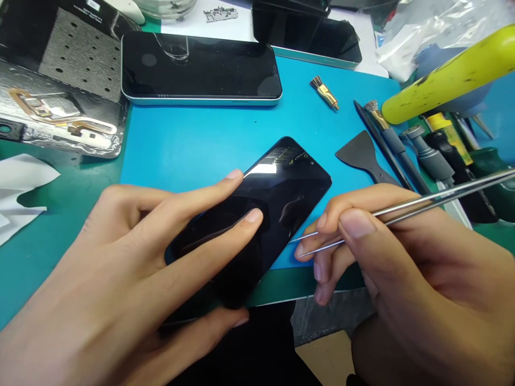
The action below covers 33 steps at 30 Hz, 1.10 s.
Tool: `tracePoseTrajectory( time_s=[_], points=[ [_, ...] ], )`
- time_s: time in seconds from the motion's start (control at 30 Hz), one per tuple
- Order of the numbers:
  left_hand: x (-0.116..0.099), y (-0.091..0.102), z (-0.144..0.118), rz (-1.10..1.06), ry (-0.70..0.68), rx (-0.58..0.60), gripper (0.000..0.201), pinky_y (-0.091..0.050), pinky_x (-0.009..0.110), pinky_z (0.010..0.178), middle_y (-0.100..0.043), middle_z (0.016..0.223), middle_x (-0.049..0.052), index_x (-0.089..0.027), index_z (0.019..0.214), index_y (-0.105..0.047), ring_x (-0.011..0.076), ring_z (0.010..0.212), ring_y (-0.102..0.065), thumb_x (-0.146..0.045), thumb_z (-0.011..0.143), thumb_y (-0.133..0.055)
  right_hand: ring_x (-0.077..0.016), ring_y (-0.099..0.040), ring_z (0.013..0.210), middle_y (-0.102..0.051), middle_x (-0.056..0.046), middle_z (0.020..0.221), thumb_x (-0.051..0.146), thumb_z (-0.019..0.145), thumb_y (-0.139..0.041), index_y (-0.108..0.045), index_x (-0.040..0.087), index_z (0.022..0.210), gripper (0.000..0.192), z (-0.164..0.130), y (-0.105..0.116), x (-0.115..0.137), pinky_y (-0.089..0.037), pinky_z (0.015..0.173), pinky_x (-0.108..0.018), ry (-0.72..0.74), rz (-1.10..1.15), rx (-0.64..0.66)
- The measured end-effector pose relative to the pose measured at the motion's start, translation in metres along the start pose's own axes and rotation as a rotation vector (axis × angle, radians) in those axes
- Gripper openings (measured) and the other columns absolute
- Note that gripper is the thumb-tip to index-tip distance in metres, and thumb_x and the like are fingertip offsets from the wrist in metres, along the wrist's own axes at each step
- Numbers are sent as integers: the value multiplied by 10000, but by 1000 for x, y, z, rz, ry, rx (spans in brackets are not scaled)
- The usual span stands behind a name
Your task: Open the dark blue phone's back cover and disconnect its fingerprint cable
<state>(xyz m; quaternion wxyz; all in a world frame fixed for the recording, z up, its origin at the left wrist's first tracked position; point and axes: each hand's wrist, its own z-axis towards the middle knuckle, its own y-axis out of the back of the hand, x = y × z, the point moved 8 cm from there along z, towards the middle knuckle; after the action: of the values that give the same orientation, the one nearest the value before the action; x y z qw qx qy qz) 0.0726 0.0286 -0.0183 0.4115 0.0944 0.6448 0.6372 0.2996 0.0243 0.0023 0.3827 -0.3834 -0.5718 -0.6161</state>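
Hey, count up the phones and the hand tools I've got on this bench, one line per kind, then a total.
Phones with dark screens: 3, one under the left hand at, one behind it, one partly cut off at the top
Metal tweezers: 1, in the right hand at
Black flat pry tool: 1
Small brass brush head: 1
Total: 6

Three phones [257, 214], one pair of tweezers [402, 209], two hands [120, 289].
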Motion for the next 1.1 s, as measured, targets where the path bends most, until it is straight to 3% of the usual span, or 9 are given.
tracePoseTrajectory(
  time_s=[0.23, 0.4, 0.6, 0.77, 1.1],
  points=[
    [-2, -1, 0, 3, -34, -17, 770, -507, 556, 794, -436, 1925, -106, -448, 1838, -451, 325, 1058, -589, -657, 1119, -632, -89, -734, 552, -782, 29, 770, 222, 1188, -650, -763, 301, 664, 542, 5, 6, -2, -607, 488, -176, -20, -15, -36],
    [2, -4, -1, -18, -23, -18, 761, -516, 542, 870, -448, 1919, -94, -478, 1834, -451, 334, 1086, -609, -649, 1119, -650, -72, -730, 571, -788, 25, 767, 260, 1203, -670, -761, 286, 668, 543, 4, 10, -7, -583, 496, -152, -22, 19, -80],
    [6, -5, -8, -25, -30, -28, 765, -538, 510, 1008, -437, 1932, -80, -487, 1824, -471, 339, 1179, -636, -652, 1105, -674, -72, -778, 640, -781, 32, 800, 290, 1222, -655, -752, 274, 659, 571, 6, 11, -13, -609, 533, -140, -42, 61, 3],
    [7, -9, -9, -3, -27, -23, 761, -536, 459, 1071, -412, 1947, -93, -499, 1830, -450, 316, 1227, -634, -609, 1111, -674, -68, -720, 552, -784, 39, 821, 383, 1195, -741, -784, 260, 828, 389, 10, 15, -22, -578, 468, -152, -146, 197, -27],
    [3, -15, -6, 56, -78, -68, 715, -511, 469, 1067, -334, 1979, -129, -484, 1841, -423, 323, 1269, -640, -584, 1154, -594, -60, -690, 502, -760, 29, 753, 371, 1195, -733, -772, 244, 849, 370, 19, 23, -27, -561, 480, -136, -180, 189, -44]
  ],
)
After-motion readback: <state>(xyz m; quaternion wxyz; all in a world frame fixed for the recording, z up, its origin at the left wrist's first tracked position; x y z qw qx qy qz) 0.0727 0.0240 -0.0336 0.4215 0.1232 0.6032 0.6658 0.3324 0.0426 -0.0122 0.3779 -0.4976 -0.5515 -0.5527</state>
